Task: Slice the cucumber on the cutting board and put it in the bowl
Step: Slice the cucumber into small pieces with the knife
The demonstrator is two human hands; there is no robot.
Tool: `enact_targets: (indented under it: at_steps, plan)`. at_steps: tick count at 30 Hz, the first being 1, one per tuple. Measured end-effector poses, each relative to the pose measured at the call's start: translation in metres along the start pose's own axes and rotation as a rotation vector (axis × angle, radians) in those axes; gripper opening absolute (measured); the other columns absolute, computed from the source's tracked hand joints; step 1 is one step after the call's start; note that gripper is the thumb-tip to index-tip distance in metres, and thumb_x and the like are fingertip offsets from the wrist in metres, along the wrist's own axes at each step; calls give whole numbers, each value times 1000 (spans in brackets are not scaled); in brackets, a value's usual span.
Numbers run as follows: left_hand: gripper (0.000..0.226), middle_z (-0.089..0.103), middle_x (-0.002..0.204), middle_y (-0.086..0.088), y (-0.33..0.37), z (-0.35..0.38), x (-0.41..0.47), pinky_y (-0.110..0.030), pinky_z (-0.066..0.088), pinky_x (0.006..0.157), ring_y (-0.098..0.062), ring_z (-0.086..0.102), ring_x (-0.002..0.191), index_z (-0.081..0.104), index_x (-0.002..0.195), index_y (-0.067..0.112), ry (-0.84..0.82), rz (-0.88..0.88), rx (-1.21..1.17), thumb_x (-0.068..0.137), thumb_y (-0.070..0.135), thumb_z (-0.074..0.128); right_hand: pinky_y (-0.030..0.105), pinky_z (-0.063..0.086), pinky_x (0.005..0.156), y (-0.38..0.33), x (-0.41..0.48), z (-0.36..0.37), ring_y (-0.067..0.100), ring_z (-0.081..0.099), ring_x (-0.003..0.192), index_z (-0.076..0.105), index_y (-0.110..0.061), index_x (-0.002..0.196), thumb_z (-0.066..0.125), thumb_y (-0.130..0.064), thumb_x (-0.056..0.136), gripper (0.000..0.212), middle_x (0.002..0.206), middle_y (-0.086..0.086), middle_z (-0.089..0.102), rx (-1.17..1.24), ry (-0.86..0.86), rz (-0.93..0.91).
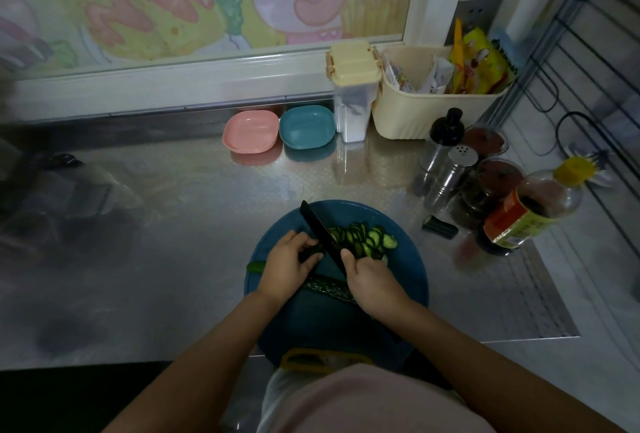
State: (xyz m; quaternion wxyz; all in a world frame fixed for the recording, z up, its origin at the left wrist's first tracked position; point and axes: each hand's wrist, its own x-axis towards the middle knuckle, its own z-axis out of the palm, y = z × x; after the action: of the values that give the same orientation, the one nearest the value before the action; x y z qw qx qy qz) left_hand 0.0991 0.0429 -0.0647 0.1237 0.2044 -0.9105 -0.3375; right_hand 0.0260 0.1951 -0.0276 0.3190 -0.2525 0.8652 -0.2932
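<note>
Two hands work over the round blue cutting board. The left hand curls its fingers over a dark cucumber stub, holding it down on the board. The right hand grips the handle of a black knife, whose blade slants beside the stub's right end. Just right of the blade lies a heap of slices. A long cucumber half lies between the wrists. At the back of the bench, a pink bowl and a teal bowl sit side by side.
</note>
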Motion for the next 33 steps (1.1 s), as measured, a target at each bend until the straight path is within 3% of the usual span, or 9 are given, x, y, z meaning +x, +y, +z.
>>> enact_targets:
  at_steps: [5, 10, 16, 19, 22, 26, 33]
  plan:
    - [17, 53, 85, 3, -1, 0, 1, -4, 35, 67, -9, 53, 78, 65, 91, 8, 1, -16, -24, 78, 13, 75, 34, 43, 67, -2, 3, 5, 23, 51, 65, 43, -14, 56, 18, -41, 102, 59, 57, 3, 47, -20, 1, 19]
    - [17, 54, 86, 2, -1, 1, 0, -1, 35, 69, -8, 52, 78, 65, 91, 9, 8, -18, -37, 78, 14, 75, 30, 33, 51, 9, 2, 4, 17, 42, 53, 41, -13, 53, 19, -43, 101, 61, 55, 3, 43, 22, 14, 39]
    - [17, 54, 84, 1, -3, 2, 0, -9, 37, 68, -10, 53, 77, 64, 88, 8, 22, -7, -33, 77, 13, 76, 36, 45, 69, 9, -1, 0, 23, 50, 63, 41, -16, 53, 18, -44, 101, 60, 57, 4, 46, 68, 5, 40]
    - [18, 55, 84, 0, -3, 2, 1, -15, 40, 68, -13, 54, 78, 63, 87, 8, 31, -13, -35, 76, 14, 76, 39, 47, 70, -1, -4, -6, 24, 50, 70, 24, -32, 62, 17, -33, 104, 43, 66, 6, 44, 138, 18, 12]
    - [19, 56, 83, 1, -3, 2, 1, -17, 40, 67, -13, 54, 77, 63, 86, 8, 37, -18, -33, 76, 15, 77, 41, 47, 69, -4, -5, -9, 25, 50, 72, 15, -30, 63, 16, -28, 104, 41, 62, 2, 37, 100, 11, -20]
    - [18, 54, 81, 2, -2, 3, 1, -15, 38, 66, -12, 54, 76, 63, 85, 8, 33, -12, -31, 76, 15, 77, 38, 45, 68, -4, -6, -7, 28, 54, 72, 25, -27, 61, 17, -30, 104, 44, 60, 1, 39, 17, -3, -55]
    - [17, 53, 80, 2, -2, 3, 0, -14, 37, 65, -12, 54, 76, 63, 83, 7, 34, -14, -33, 75, 12, 77, 32, 40, 61, 1, 1, 9, 15, 44, 54, 49, -12, 61, 17, -41, 102, 60, 57, 1, 46, -57, 11, -18]
